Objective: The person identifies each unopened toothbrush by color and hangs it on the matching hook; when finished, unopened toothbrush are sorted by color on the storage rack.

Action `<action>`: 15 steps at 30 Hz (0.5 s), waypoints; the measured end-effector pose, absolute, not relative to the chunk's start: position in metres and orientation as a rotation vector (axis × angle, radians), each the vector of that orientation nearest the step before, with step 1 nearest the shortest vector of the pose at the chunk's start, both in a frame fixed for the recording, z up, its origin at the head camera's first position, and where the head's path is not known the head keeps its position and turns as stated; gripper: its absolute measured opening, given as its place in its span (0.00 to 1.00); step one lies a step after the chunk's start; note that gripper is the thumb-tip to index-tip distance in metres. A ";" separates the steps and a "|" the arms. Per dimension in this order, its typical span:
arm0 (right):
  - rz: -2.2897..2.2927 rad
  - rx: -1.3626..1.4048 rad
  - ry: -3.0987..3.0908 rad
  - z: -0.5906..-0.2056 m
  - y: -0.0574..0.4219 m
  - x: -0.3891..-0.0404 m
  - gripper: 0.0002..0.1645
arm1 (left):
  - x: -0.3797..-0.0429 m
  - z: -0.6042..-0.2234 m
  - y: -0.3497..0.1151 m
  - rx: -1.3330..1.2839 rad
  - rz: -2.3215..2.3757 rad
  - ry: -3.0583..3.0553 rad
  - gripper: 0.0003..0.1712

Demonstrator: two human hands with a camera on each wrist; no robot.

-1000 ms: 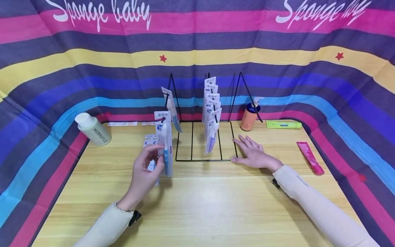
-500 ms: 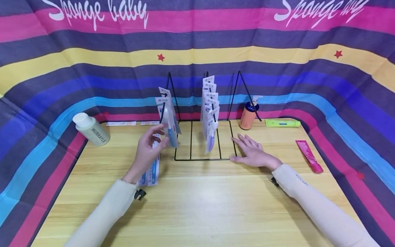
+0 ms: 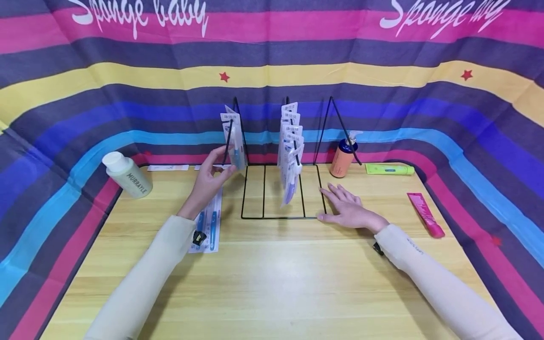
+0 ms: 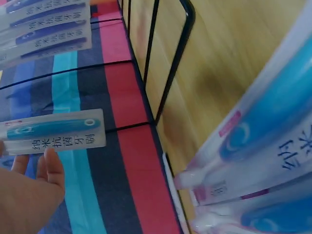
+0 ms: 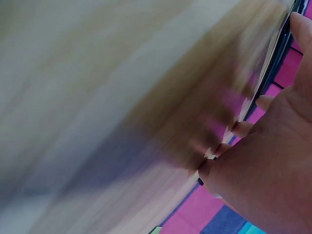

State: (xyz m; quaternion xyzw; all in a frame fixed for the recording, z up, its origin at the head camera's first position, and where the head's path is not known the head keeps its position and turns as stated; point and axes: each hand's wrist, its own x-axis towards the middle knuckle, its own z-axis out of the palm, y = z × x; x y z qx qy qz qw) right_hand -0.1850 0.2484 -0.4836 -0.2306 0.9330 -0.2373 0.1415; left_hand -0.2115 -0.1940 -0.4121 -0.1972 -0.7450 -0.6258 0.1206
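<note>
At the left hook of a black wire rack [image 3: 263,193], my left hand [image 3: 208,172] pinches the edge of a packaged toothbrush [image 3: 238,153] with a blue handle. Another pack hangs close behind it on the same hook. In the left wrist view the fingertips overlap the lower edge of that toothbrush pack [image 4: 56,129]. Blue toothbrush packs [image 3: 214,226] lie on the table under the left forearm, which partly hides them. My right hand [image 3: 350,210] rests with fingers spread on the right side of the rack base, palm down.
Several packs with purple toothbrushes [image 3: 291,160] hang on the middle hook; the right hook [image 3: 342,125] is bare. Around stand or lie a grey-green bottle [image 3: 129,177], an orange pump bottle [image 3: 342,160], a green tube [image 3: 388,169], a pink tube [image 3: 425,215] and flat cards [image 3: 167,167].
My left hand has moved back and up, sliding the toothbrush pack along the left hook toward the one behind it. The right hand has stayed in place on the rack.
</note>
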 end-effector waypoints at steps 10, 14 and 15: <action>-0.677 -0.672 2.694 -0.481 0.248 -0.186 0.60 | -0.166 -0.423 -0.229 -0.247 -1.886 -2.314 0.30; -0.672 -0.665 2.694 -0.479 0.247 -0.184 0.59 | -0.133 -0.432 -0.252 -0.015 -1.949 -2.427 0.34; -0.671 -0.668 2.696 -0.479 0.247 -0.184 0.59 | -0.126 -0.434 -0.258 0.046 -1.953 -2.458 0.35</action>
